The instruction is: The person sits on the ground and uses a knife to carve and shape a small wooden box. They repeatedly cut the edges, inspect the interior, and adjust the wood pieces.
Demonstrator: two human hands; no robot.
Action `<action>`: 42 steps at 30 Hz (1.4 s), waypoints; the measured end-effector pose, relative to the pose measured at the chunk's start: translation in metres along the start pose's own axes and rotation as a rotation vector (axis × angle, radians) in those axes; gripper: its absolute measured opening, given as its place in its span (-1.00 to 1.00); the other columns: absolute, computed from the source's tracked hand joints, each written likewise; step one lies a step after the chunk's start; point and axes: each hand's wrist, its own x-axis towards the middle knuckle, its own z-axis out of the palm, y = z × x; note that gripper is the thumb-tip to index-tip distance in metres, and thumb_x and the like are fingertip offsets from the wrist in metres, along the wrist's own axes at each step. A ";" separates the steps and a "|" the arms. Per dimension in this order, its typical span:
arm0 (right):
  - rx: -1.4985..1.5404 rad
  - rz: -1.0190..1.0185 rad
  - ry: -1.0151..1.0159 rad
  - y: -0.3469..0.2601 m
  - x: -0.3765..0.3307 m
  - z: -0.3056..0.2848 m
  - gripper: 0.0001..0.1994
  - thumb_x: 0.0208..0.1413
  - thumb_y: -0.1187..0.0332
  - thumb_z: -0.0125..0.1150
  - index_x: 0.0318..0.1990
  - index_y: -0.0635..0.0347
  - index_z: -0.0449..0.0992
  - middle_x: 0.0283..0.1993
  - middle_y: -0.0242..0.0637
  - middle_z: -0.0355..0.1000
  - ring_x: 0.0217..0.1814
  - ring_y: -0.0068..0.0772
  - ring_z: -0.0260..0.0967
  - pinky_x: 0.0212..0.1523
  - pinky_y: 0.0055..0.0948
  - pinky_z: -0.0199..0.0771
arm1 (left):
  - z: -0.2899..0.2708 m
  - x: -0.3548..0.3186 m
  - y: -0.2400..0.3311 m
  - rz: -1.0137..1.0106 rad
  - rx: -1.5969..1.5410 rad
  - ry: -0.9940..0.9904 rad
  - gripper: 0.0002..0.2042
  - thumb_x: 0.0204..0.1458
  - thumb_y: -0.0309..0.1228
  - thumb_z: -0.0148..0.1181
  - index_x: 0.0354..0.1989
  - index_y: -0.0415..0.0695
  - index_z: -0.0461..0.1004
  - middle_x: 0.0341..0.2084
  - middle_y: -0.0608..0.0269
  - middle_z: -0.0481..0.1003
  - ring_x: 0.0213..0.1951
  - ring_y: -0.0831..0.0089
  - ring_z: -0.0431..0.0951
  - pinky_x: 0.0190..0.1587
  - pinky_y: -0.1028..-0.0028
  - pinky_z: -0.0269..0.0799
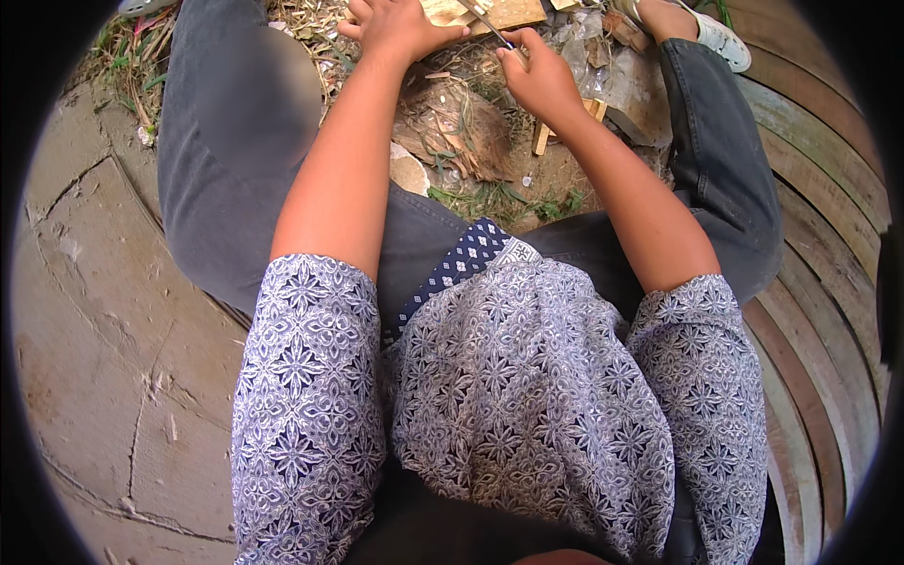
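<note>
My left hand is at the top edge, above a pale flat piece of wood. Its thumb is stretched to the right and its fingers are spread, their tips partly cut off by the frame. My right hand is closed round the dark handle of a knife. The narrow grey blade slants up and left over the wood, and its tip runs out of view. A broader yellowish wood piece lies just beyond the blade. Whether the blade touches the wood I cannot tell.
Wood shavings litter the ground between my legs. A rough brown wood block, small wood offcuts and a grey stone block lie nearer. Cracked concrete spreads left; weathered planks run along the right.
</note>
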 end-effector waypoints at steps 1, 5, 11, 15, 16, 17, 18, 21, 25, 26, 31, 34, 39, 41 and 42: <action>0.012 0.018 -0.016 -0.001 -0.001 -0.001 -0.66 0.24 0.13 0.17 0.09 0.03 0.48 -0.24 0.00 0.60 -0.11 0.13 0.56 -0.07 -0.04 0.51 | 0.001 0.001 -0.002 -0.005 -0.007 -0.022 0.24 -0.39 0.14 0.60 0.39 -0.33 0.01 0.41 -0.17 0.05 0.48 -0.14 -0.10 0.41 -0.21 -0.10; -0.047 0.009 -0.009 0.003 0.003 -0.001 -0.65 0.25 0.11 0.17 0.10 0.02 0.48 -0.31 -0.04 0.56 -0.21 0.00 0.55 -0.14 -0.11 0.49 | -0.006 0.000 0.005 -0.003 -0.004 -0.046 0.25 -0.40 0.13 0.61 0.40 -0.32 -0.01 0.41 -0.17 0.06 0.49 -0.13 -0.11 0.41 -0.21 -0.10; -0.021 0.026 -0.021 0.002 0.004 0.001 -0.62 0.27 0.05 0.17 0.13 0.00 0.47 -0.43 -0.17 0.49 -0.37 -0.25 0.49 -0.25 -0.24 0.45 | -0.012 -0.002 0.005 -0.005 -0.005 -0.069 0.25 -0.40 0.12 0.61 0.40 -0.32 -0.01 0.42 -0.16 0.04 0.49 -0.13 -0.12 0.42 -0.17 -0.09; -0.004 0.059 -0.038 -0.001 0.005 -0.001 -0.63 0.26 0.05 0.17 0.12 -0.01 0.48 -0.43 -0.17 0.49 -0.36 -0.26 0.49 -0.26 -0.24 0.45 | -0.010 0.001 0.005 -0.005 -0.008 -0.061 0.24 -0.39 0.11 0.61 0.40 -0.31 -0.02 0.42 -0.16 0.03 0.49 -0.13 -0.12 0.42 -0.17 -0.09; 0.004 0.064 -0.039 -0.001 0.005 -0.001 -0.63 0.26 0.05 0.17 0.12 -0.01 0.48 -0.43 -0.17 0.49 -0.37 -0.26 0.49 -0.26 -0.24 0.44 | -0.009 -0.001 0.004 -0.006 -0.006 -0.061 0.24 -0.39 0.11 0.61 0.40 -0.31 -0.02 0.42 -0.16 0.03 0.49 -0.13 -0.12 0.42 -0.17 -0.09; 0.010 0.034 -0.015 0.003 0.006 0.000 -0.63 0.26 0.05 0.17 0.11 -0.01 0.49 -0.44 -0.18 0.49 -0.37 -0.26 0.49 -0.27 -0.24 0.44 | -0.009 -0.001 0.004 -0.006 -0.004 -0.057 0.24 -0.39 0.11 0.61 0.40 -0.31 -0.02 0.42 -0.16 0.03 0.49 -0.13 -0.12 0.42 -0.17 -0.10; 0.017 0.004 0.009 0.008 0.009 0.002 -0.63 0.26 0.05 0.17 0.11 -0.01 0.49 -0.45 -0.19 0.48 -0.38 -0.26 0.49 -0.27 -0.24 0.44 | -0.009 -0.001 0.005 -0.003 -0.003 -0.055 0.24 -0.39 0.11 0.61 0.40 -0.31 -0.02 0.42 -0.16 0.03 0.49 -0.12 -0.12 0.42 -0.17 -0.10; -0.005 0.027 -0.047 0.010 0.009 -0.003 -0.63 0.26 0.05 0.16 0.11 -0.01 0.49 -0.44 -0.19 0.49 -0.37 -0.26 0.50 -0.26 -0.24 0.44 | -0.009 0.000 0.005 -0.002 0.000 -0.049 0.23 -0.39 0.10 0.61 0.40 -0.30 -0.02 0.42 -0.16 0.03 0.49 -0.12 -0.11 0.42 -0.18 -0.10; -0.088 -0.037 -0.048 0.018 0.016 -0.007 -0.64 0.27 0.05 0.16 0.10 0.00 0.47 -0.40 -0.16 0.53 -0.33 -0.20 0.53 -0.23 -0.22 0.47 | -0.007 -0.001 0.004 -0.002 0.005 -0.041 0.22 -0.38 0.10 0.61 0.39 -0.30 -0.01 0.42 -0.16 0.04 0.49 -0.12 -0.11 0.42 -0.18 -0.10; -0.099 -0.004 -0.082 0.015 0.016 -0.009 -0.64 0.27 0.06 0.16 0.10 0.00 0.47 -0.38 -0.14 0.54 -0.31 -0.17 0.54 -0.21 -0.20 0.48 | -0.005 0.000 0.002 0.002 0.007 -0.034 0.22 -0.39 0.10 0.61 0.39 -0.30 -0.01 0.42 -0.16 0.04 0.49 -0.12 -0.10 0.42 -0.18 -0.10; -0.119 -0.069 -0.022 0.023 0.020 0.003 -0.65 0.26 0.09 0.16 0.11 0.00 0.46 -0.30 -0.07 0.57 -0.23 -0.02 0.57 -0.15 -0.15 0.50 | -0.005 0.001 0.006 0.011 -0.003 -0.045 0.24 -0.40 0.11 0.60 0.39 -0.31 -0.01 0.42 -0.19 0.03 0.48 -0.13 -0.10 0.42 -0.16 -0.09; -0.122 0.005 -0.010 -0.033 0.020 0.001 -0.75 0.27 0.22 0.07 -0.03 0.14 0.44 -0.22 0.12 0.56 -0.14 0.29 0.50 -0.12 0.13 0.46 | -0.006 0.000 0.001 0.000 -0.019 -0.059 0.25 -0.40 0.13 0.60 0.40 -0.33 -0.02 0.44 -0.21 0.01 0.49 -0.13 -0.10 0.43 -0.15 -0.10; -0.142 -0.005 0.040 -0.029 0.026 0.004 -0.70 0.27 0.16 0.11 0.02 0.12 0.44 -0.22 0.11 0.56 -0.13 0.16 0.53 -0.10 0.01 0.49 | -0.003 -0.001 0.001 0.000 -0.006 -0.030 0.26 -0.40 0.12 0.60 0.40 -0.35 -0.03 0.45 -0.24 -0.01 0.50 -0.13 -0.14 0.43 -0.16 -0.12; -0.126 -0.028 0.079 -0.005 0.032 0.010 -0.65 0.26 0.11 0.17 0.12 0.00 0.46 -0.25 -0.06 0.59 -0.21 -0.01 0.58 -0.13 -0.15 0.51 | -0.007 0.001 0.007 0.015 0.013 -0.041 0.25 -0.39 0.11 0.60 0.40 -0.35 -0.03 0.45 -0.24 -0.02 0.50 -0.14 -0.15 0.43 -0.18 -0.13; -0.082 -0.046 0.062 0.000 0.028 0.008 -0.66 0.26 0.11 0.17 0.12 0.00 0.46 -0.25 -0.06 0.59 -0.21 -0.02 0.58 -0.13 -0.15 0.51 | -0.008 0.001 0.007 0.013 0.024 -0.045 0.24 -0.39 0.10 0.60 0.40 -0.36 -0.03 0.45 -0.25 -0.02 0.50 -0.15 -0.16 0.43 -0.19 -0.13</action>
